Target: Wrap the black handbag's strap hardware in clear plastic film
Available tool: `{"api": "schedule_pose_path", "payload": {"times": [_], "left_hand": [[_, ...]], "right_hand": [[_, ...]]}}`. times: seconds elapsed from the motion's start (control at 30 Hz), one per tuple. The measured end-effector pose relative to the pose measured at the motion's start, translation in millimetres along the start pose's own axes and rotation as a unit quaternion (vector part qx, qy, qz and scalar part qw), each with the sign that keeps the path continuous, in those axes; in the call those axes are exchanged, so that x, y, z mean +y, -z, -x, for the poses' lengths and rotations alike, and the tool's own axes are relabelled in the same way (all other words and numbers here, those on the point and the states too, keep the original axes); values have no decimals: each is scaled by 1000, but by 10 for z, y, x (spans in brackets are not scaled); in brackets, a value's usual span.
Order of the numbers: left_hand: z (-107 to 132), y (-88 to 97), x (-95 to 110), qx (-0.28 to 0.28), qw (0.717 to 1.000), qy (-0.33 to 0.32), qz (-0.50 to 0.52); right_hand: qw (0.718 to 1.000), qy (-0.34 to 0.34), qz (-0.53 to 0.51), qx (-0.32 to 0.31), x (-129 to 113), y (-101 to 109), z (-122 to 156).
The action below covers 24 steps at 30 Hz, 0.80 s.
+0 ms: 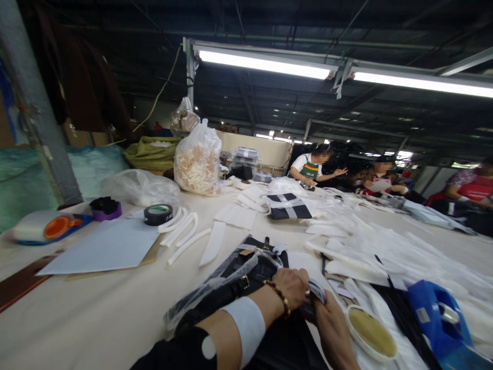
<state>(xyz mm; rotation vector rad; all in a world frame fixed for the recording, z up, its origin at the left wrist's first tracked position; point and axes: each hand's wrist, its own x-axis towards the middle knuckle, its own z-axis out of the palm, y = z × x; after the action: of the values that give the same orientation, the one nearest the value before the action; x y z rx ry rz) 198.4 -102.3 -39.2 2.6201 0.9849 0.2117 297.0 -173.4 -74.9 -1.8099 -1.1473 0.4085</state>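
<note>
A black bag (pixel 246 272) with metal buckles lies on the table in front of me, partly covered by clear plastic film. Over its right side my left hand (pixel 290 287) is closed, knuckles up, with a beaded bracelet at the wrist and a white band on the forearm. My right hand (pixel 332 324) grips a thin greyish piece wrapped in film (pixel 318 290) at the bag's edge, thumb on top. Both hands meet at this piece. The left fingertips are hidden, so what they pinch does not show.
Foam strips (pixel 181 228), black tape (pixel 158 214) and a pale blue sheet (pixel 103 246) lie left. Right are a round yellowish tub (pixel 372 333) and a blue tape dispenser (pixel 439 313). A wrapped black item (pixel 288 206) and a scrap-filled bag (pixel 197 159) stand farther back, near several co-workers.
</note>
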Motion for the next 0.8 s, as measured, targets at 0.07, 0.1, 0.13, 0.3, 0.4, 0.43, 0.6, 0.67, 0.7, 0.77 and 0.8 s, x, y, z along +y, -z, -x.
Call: {"api": "schedule_pose_path", "payload": {"times": [0.07,0.1,0.13,0.3,0.4,0.43,0.6,0.67,0.7,0.77,0.8], "left_hand": [[5,86,-55,-19,1000,-10,17],[-1,133,-89,-28,999,-17,28],[-12,177,-126,-37,998,-24,40],[-98,235,-286,-66,990,-42,115],[-132,156,-295,-50,987,-26,148],[-140,131,-282,-39,987,-15,154],[-185,72,-207,21,987,45,154],[-201,53,-212,31,987,63,141],[-205,41,-221,33,988,70,131],[-205,10,-245,34,991,76,105],[-201,-5,-255,32,993,74,89]], "right_hand": [[1000,-5,21,-6,-38,14,37],[999,-6,32,-7,-60,22,42],[999,-8,42,-5,-81,31,37],[997,-11,79,8,-140,73,-37],[996,-21,82,14,-139,78,-80],[996,-28,80,16,-138,70,-96],[996,-84,23,-2,-121,-60,-194],[994,-104,-26,-35,-103,-131,-228],[991,-113,-49,-53,-91,-160,-245],[984,-134,-79,-89,-64,-189,-280],[980,-145,-84,-105,-53,-186,-300]]}}
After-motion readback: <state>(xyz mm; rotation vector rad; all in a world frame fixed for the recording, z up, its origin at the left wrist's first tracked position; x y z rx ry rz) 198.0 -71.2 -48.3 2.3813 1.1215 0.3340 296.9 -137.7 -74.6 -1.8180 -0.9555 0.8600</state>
